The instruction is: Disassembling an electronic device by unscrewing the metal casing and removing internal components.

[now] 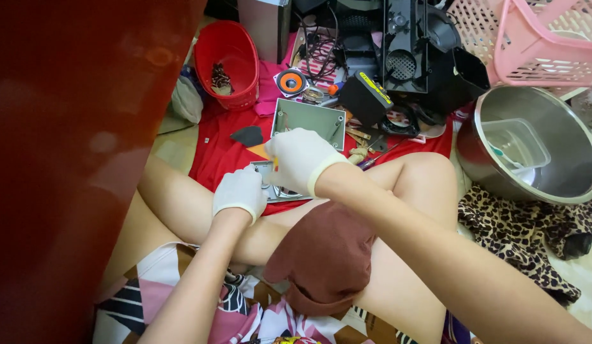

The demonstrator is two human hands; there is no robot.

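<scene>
A large round steel bowl (532,143) sits at the red cloth's (213,159) right edge, a red plastic basket (227,64) at its far left corner. Near the cloth's front edge, a small silver metal plate (280,191) lies under both white-gloved hands: left hand (240,192) grip closed on its edge, right hand (300,159) curled over it.

Both hands, the left hand (240,191) and the right hand (300,159), wear thin, matt, pale rubbery gloves and rest on a small shiny metal plate (280,190). Just beyond lies a dull grey metal panel (309,121) on red cloth (219,153). Far left stands a glossy red plastic basket (227,64); at right, a brushed steel bowl (532,143) and leopard-print fabric (519,239).
</scene>
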